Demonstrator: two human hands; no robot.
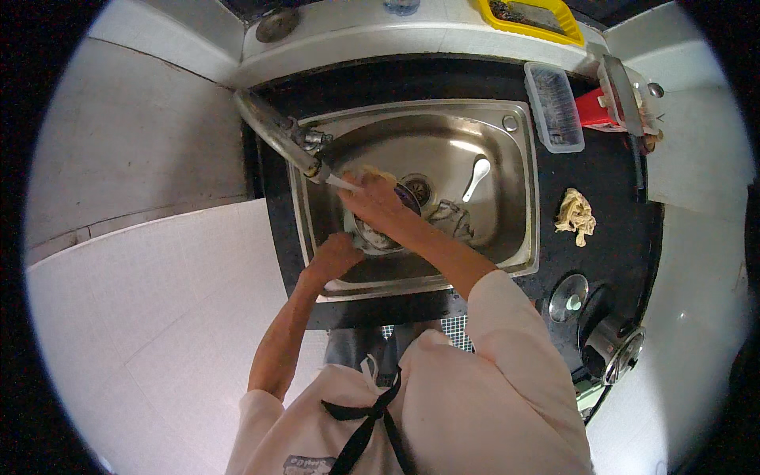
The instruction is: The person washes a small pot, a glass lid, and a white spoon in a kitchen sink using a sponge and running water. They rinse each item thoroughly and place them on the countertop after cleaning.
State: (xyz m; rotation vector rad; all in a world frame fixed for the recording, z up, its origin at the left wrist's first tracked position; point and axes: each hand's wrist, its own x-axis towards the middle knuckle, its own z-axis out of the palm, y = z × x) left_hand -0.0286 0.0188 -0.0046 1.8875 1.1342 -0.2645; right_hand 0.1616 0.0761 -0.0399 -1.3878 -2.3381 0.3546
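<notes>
Water runs from the metal faucet onto my right hand, which is over a round bowl or pan at the left of the stainless steel sink. Something yellowish shows at that hand's far side; the fingers are partly hidden, so its grip is unclear. My left hand is closed at the near left edge of the bowl or pan. A white spoon lies in the basin, right of the drain. A clear, glassy item lies below the drain.
On the black counter to the right are a clear plastic container, a crumpled cream cloth, a glass lid and a metal pot. A knife stands by a red container. A yellow tray sits on the back ledge.
</notes>
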